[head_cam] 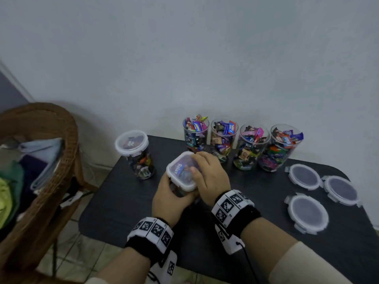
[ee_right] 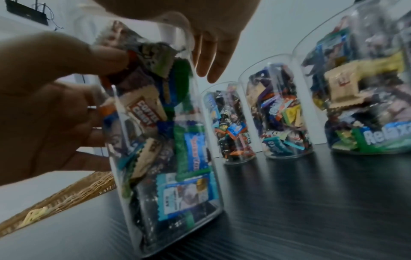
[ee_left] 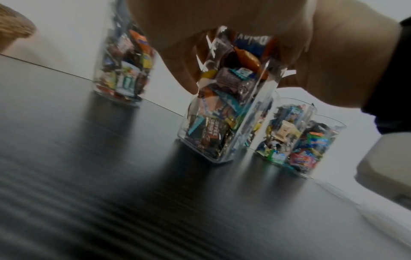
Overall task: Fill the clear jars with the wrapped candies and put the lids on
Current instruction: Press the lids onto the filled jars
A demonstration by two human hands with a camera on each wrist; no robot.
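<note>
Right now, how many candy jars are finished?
One round jar has its lid on. The left hand grips the square jar while the right hand presses its lid. Four full jars stay open; only three lids wait.

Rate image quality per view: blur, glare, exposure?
Head view: evenly lit, soft overall, wide-angle bend at the edges; the spare lids are legible. Left wrist view: dim, the table foreground smeared, the square jar fairly sharp with glints. Right wrist view: the square jar's wrappers are readable, the left hand is blurred, the near round jar soft.
</note>
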